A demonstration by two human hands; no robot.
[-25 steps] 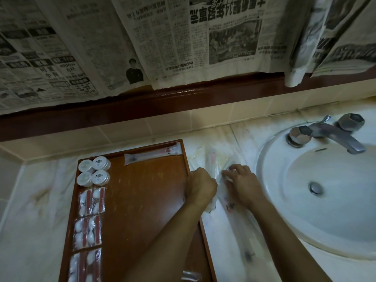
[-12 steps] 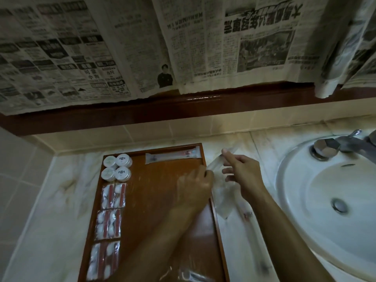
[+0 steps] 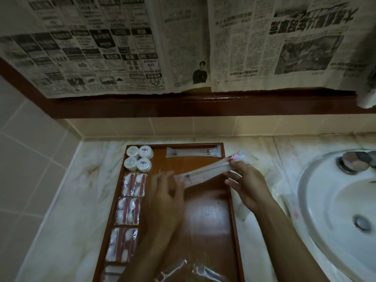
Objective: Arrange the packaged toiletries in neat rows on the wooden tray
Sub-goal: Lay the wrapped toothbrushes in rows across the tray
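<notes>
A long clear toothbrush packet [image 3: 205,172] hangs slanted over the wooden tray [image 3: 203,216]. My right hand [image 3: 247,185] pinches its upper right end, and my left hand [image 3: 164,197] holds its lower left end. Another toothbrush packet [image 3: 193,152] lies flat along the tray's far edge. Several round white lidded tubs [image 3: 138,157] sit in the tray's far left corner. Below them a column of cotton bud packets [image 3: 128,208] runs down the left side. Floss pick packets [image 3: 183,269] lie at the tray's near end.
More clear packets [image 3: 289,208] lie on the marble counter [image 3: 67,220] between tray and white sink [image 3: 335,210]. The tap [image 3: 354,161] stands at the sink's back. Newspaper sheets [image 3: 183,43] hang over a dark wooden ledge behind the counter.
Both hands lifted a toothbrush packet from the counter pile and carried it left over the tray. The camera view shifted left, so the sink sits further right.
</notes>
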